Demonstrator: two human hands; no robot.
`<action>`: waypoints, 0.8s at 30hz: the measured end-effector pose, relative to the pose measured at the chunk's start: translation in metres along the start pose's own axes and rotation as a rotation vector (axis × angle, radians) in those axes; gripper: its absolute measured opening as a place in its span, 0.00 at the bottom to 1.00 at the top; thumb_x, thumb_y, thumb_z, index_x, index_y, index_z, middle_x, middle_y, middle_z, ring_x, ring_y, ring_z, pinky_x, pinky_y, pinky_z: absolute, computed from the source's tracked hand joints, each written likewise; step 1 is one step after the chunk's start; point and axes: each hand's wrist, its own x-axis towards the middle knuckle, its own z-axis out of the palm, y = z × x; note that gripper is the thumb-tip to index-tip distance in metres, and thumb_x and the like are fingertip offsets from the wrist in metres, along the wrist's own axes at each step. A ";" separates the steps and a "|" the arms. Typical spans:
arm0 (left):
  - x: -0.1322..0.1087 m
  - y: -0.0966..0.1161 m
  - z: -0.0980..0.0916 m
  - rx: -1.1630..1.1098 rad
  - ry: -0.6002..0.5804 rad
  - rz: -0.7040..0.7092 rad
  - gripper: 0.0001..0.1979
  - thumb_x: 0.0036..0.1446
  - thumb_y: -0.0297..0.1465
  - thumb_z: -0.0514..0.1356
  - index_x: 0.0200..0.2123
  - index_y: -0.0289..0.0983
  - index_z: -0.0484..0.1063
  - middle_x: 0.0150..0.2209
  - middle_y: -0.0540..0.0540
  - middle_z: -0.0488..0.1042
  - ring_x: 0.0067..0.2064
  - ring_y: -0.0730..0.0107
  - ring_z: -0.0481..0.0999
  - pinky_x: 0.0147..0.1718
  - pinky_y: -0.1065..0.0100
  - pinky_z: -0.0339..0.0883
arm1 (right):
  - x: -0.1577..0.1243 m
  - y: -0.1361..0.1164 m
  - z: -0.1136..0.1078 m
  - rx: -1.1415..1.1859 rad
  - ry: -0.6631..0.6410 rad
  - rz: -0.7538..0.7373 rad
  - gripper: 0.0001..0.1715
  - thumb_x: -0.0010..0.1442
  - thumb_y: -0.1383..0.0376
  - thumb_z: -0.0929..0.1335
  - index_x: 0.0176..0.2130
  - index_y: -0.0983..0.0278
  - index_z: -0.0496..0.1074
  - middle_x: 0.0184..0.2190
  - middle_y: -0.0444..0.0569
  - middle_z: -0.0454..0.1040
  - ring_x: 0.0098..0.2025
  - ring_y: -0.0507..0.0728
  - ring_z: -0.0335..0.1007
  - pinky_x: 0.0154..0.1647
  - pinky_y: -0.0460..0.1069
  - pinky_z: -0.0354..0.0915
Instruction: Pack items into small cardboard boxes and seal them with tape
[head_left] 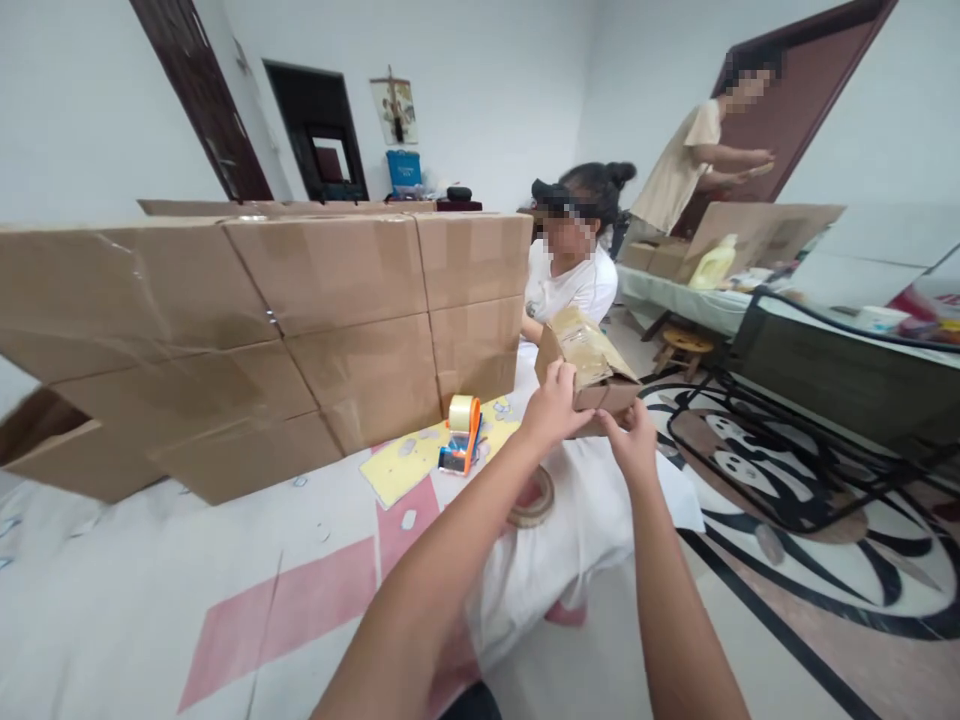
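The left hand (553, 405) and right hand (634, 438) grip a cardboard box (583, 345), taped side facing up, long axis unclear.

The room is bright with soft white light, but I can't tell where it comes from. Shadows on the pale cloth (112, 610) are faint. Tape on the stacked boxes (360, 370) has little shiny spots, and the small box (589, 345) gleams on top. The doorway (296, 115) is very dark. Things near the edges lean and stretch. Everything looks a bit fuzzy, and blocky squares hide two faces (568, 235).
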 end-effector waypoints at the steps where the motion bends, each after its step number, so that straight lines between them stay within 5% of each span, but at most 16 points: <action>1: 0.012 -0.009 0.010 0.042 -0.033 -0.040 0.32 0.54 0.37 0.69 0.57 0.39 0.59 0.66 0.33 0.62 0.59 0.51 0.74 0.49 0.58 0.73 | 0.009 0.019 0.010 -0.028 -0.024 0.025 0.28 0.54 0.49 0.73 0.46 0.64 0.68 0.42 0.56 0.78 0.42 0.63 0.75 0.43 0.56 0.70; 6: 0.039 -0.038 0.043 0.181 -0.091 -0.192 0.27 0.57 0.36 0.67 0.55 0.38 0.62 0.59 0.31 0.69 0.48 0.51 0.81 0.43 0.60 0.72 | 0.018 0.080 0.053 -0.094 -0.037 0.115 0.30 0.58 0.49 0.69 0.52 0.64 0.66 0.47 0.61 0.77 0.46 0.64 0.73 0.46 0.59 0.68; 12: 0.036 -0.037 0.060 0.268 -0.116 -0.347 0.28 0.64 0.43 0.59 0.61 0.38 0.57 0.49 0.33 0.77 0.46 0.52 0.82 0.40 0.62 0.71 | 0.011 0.106 0.060 -0.409 0.096 0.094 0.39 0.59 0.46 0.66 0.60 0.69 0.63 0.57 0.69 0.68 0.61 0.72 0.60 0.63 0.67 0.52; 20: 0.055 -0.029 0.054 0.255 -0.195 -0.370 0.25 0.66 0.35 0.59 0.62 0.34 0.57 0.43 0.32 0.80 0.46 0.53 0.82 0.41 0.62 0.70 | 0.010 0.105 0.058 -0.417 0.030 0.129 0.36 0.57 0.51 0.66 0.58 0.68 0.67 0.52 0.65 0.72 0.55 0.69 0.62 0.59 0.65 0.57; 24: 0.036 -0.017 0.022 0.175 -0.223 -0.288 0.26 0.64 0.34 0.61 0.62 0.31 0.58 0.43 0.29 0.80 0.46 0.52 0.82 0.41 0.61 0.70 | 0.015 0.087 0.055 -0.263 0.129 0.218 0.35 0.50 0.50 0.71 0.52 0.66 0.73 0.47 0.62 0.76 0.49 0.68 0.67 0.53 0.64 0.63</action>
